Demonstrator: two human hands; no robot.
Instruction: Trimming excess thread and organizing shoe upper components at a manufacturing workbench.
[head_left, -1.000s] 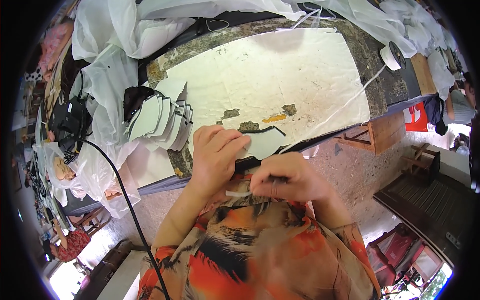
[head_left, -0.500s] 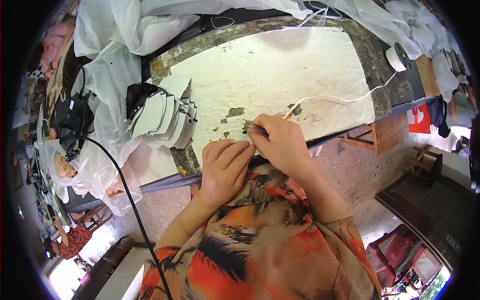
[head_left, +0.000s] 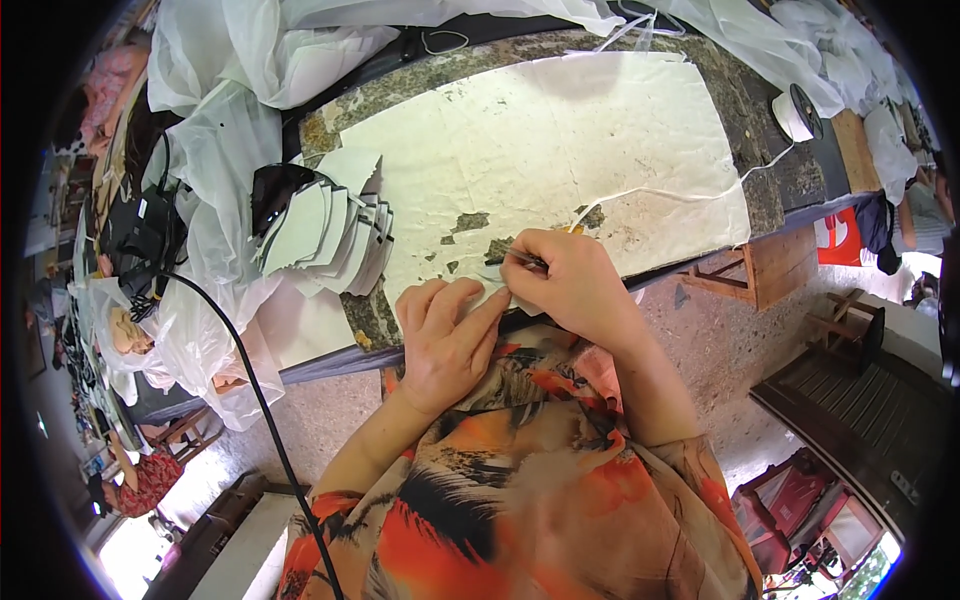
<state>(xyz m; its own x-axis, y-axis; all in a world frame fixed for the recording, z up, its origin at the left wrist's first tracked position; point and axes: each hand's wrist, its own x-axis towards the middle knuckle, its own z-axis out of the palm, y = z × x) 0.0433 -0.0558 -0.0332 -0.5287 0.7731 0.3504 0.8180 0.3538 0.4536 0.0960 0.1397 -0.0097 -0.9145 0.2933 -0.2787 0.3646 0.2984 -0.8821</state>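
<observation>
My left hand (head_left: 447, 335) lies flat, fingers together, pressing a small pale cut piece (head_left: 497, 295) against the near edge of the worktable (head_left: 370, 318). My right hand (head_left: 566, 283) is closed around a thin tool (head_left: 524, 257) whose dark tip shows above my knuckles, right beside the left fingertips. A white cord (head_left: 668, 193) runs from under the right hand across the cream paper sheet (head_left: 560, 140) toward a spool (head_left: 797, 113).
A fanned stack of pale cut pieces with dark edges (head_left: 325, 225) lies left of my hands. White plastic sheeting (head_left: 215, 190) piles along the left and back. A black cable (head_left: 265, 420) hangs off the table's left. A wooden stool (head_left: 755, 270) stands at right.
Both hands rose from my lap to the table edge. The left hand now lies flat on the piece; the right hand moved from beside the torn patch to meet it.
</observation>
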